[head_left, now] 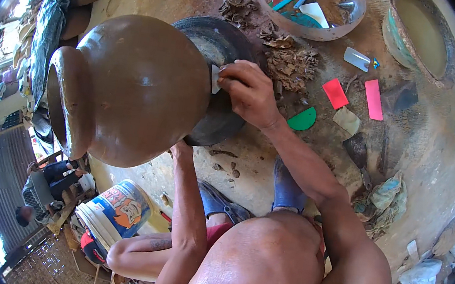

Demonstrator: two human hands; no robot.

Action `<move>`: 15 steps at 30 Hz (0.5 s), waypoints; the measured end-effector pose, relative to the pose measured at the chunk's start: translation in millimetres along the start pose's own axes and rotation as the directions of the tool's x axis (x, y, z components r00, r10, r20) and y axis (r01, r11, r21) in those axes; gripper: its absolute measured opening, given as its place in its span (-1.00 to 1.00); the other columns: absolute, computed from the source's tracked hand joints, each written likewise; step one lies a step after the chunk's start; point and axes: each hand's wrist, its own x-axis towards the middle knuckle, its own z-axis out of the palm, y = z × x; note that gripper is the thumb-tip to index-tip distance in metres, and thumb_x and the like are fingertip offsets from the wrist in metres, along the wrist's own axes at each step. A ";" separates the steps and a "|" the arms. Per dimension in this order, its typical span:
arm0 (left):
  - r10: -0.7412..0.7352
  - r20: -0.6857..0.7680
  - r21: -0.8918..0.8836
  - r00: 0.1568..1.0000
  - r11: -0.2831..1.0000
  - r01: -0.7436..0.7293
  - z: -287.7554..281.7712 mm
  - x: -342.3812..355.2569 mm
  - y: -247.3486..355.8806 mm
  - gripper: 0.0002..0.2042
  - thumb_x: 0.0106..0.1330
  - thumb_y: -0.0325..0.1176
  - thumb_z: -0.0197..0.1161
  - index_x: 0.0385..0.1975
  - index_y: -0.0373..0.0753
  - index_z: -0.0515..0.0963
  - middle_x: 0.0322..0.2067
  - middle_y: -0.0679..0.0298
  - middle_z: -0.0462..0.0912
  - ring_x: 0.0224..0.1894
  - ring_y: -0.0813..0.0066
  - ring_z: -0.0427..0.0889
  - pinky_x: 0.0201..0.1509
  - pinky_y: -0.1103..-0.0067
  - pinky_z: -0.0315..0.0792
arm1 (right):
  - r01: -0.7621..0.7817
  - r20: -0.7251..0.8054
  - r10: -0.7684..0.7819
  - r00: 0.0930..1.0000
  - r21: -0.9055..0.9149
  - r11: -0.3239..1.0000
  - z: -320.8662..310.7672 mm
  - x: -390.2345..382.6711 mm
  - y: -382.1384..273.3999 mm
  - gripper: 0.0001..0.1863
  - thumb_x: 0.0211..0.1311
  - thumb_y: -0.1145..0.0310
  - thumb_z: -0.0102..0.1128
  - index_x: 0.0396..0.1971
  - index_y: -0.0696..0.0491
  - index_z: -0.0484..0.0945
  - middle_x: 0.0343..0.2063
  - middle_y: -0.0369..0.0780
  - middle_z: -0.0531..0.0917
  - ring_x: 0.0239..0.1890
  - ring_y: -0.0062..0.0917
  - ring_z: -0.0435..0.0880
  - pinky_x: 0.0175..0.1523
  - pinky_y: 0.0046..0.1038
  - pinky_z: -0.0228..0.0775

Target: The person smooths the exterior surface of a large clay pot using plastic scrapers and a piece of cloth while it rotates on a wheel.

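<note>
A big round brown clay pot (144, 87) with a flared rim fills the left middle, its mouth towards the left of the view. Its lower end meets a dark round turntable (220, 37). Between the fingers and thumb of my right hand (252, 94) is a small white scraper (215, 79), its edge against the pot's wall near the turntable. My left hand (181, 148) reaches up under the pot's near side. Only the wrist and the back of that hand show; its fingers are hidden behind the clay.
Clay shavings (292, 65) lie beyond my right hand. Red (335, 94), pink (374, 99) and green (302, 118) flat pieces lie to the right. A clear basin (354, 19) of tools and a bowl of cloudy water (389, 31) stand farther back. A bucket (119, 208) stands near left; another person (42, 191) sits beyond.
</note>
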 end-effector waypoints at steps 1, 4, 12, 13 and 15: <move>0.025 -0.021 0.046 0.999 0.999 -0.024 -32.8 15.7 4.1 -0.41 0.47 0.02 0.17 0.37 -0.22 0.40 0.31 0.10 0.50 0.31 0.09 0.49 0.37 0.06 0.40 | -0.044 -0.057 0.047 0.997 0.054 0.998 13.7 9.5 -9.5 -0.75 -0.05 0.66 0.37 -0.30 0.13 0.68 -0.18 -0.15 0.71 -0.18 -0.23 0.76 -0.11 -0.25 0.63; -0.078 0.074 -0.068 0.994 0.994 0.083 -31.3 10.5 -1.6 -0.46 0.50 -0.02 0.13 0.35 -0.20 0.42 0.30 0.12 0.51 0.30 0.11 0.50 0.37 0.07 0.41 | -0.160 -0.156 0.172 0.973 0.086 0.983 6.6 40.6 -8.0 -0.81 0.09 0.67 0.35 -0.29 0.11 0.69 -0.24 -0.13 0.73 -0.26 -0.22 0.77 -0.17 -0.32 0.63; -0.146 0.172 -0.152 0.974 0.973 0.173 -29.4 42.4 39.5 -0.48 0.51 -0.04 0.10 0.35 -0.19 0.42 0.29 0.14 0.53 0.28 0.11 0.52 0.37 0.08 0.43 | -0.302 0.084 0.293 0.952 0.149 0.942 8.8 102.1 8.7 -0.84 0.23 0.57 0.33 -0.19 0.15 0.71 -0.32 -0.08 0.75 -0.25 -0.19 0.77 -0.15 -0.35 0.61; -0.139 0.164 -0.148 0.977 0.975 0.164 -30.5 44.2 39.3 -0.49 0.51 -0.04 0.10 0.35 -0.19 0.42 0.28 0.14 0.53 0.28 0.11 0.52 0.37 0.08 0.43 | -0.329 0.114 0.313 0.943 0.162 0.930 7.5 100.7 4.2 -0.84 0.24 0.57 0.33 -0.19 0.16 0.71 -0.31 -0.08 0.75 -0.25 -0.20 0.78 -0.14 -0.36 0.61; -0.121 0.147 -0.149 0.982 0.978 0.143 -28.9 42.3 37.5 -0.49 0.52 -0.05 0.09 0.35 -0.19 0.42 0.28 0.14 0.53 0.27 0.11 0.53 0.36 0.09 0.43 | -0.345 0.092 0.333 0.938 0.187 0.920 7.1 90.6 0.2 -0.85 0.25 0.59 0.32 -0.19 0.16 0.71 -0.31 -0.09 0.75 -0.25 -0.25 0.79 -0.13 -0.36 0.61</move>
